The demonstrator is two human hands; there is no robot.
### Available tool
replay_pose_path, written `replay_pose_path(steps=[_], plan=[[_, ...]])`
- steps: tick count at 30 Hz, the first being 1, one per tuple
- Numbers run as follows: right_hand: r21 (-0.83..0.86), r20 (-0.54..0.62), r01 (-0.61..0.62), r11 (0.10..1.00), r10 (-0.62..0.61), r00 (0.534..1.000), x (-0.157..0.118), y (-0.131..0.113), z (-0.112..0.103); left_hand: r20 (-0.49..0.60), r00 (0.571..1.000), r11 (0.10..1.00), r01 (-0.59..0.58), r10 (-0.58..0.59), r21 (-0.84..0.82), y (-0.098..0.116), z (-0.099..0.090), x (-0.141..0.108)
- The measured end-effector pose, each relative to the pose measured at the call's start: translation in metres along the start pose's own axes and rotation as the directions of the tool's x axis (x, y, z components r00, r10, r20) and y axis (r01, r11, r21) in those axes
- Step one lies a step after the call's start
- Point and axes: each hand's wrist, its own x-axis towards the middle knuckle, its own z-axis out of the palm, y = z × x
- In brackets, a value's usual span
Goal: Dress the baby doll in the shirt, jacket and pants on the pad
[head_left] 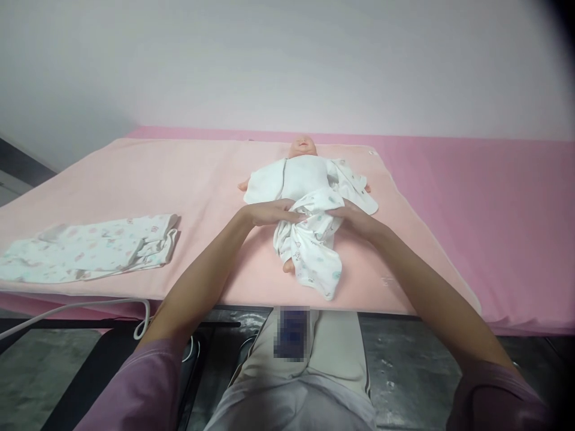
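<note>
A baby doll [303,145] lies on its back with its head away from me, wearing a white wrap top [305,178]. Over its hips and legs is a bunched white printed baby garment [317,263], one part of it hanging toward the near edge. My left hand [273,212] grips this cloth at the doll's waist, thumb on top and the other fingers partly hidden. On the opposite side, my right hand [354,218] is closed on the same cloth, its fingertips tucked into the folds. One doll foot [288,265] shows below the cloth; the other is covered.
A peach pad [215,179] covers much of a pink-covered table [494,209] against a pale wall [287,60]. At the left lies a folded printed garment [90,248]. A white cable [90,306] runs along the near edge, above a black chair [103,371].
</note>
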Motion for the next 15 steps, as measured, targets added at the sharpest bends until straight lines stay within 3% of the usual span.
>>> replay_pose_path(steps=[4,7,10,15], plan=[[-0.063,-0.052,-0.059,0.996,0.056,0.997,-0.002,-0.008,0.001,-0.03,1.0,0.996,-0.002,0.005,0.09,-0.001,0.001,-0.001],[-0.129,0.138,-0.121,0.984,0.139,0.981,-0.008,-0.017,-0.006,-0.121,0.99,0.997,-0.072,0.076,0.032,-0.005,0.004,0.002],[-0.151,0.274,-0.102,0.983,0.14,0.951,-0.011,-0.016,-0.011,-0.117,0.99,0.997,-0.081,0.079,-0.011,-0.004,0.008,0.005],[-0.026,0.068,-0.034,0.999,0.036,0.997,-0.006,0.001,-0.011,0.061,0.997,0.996,-0.05,0.046,0.073,0.003,0.006,0.0]])
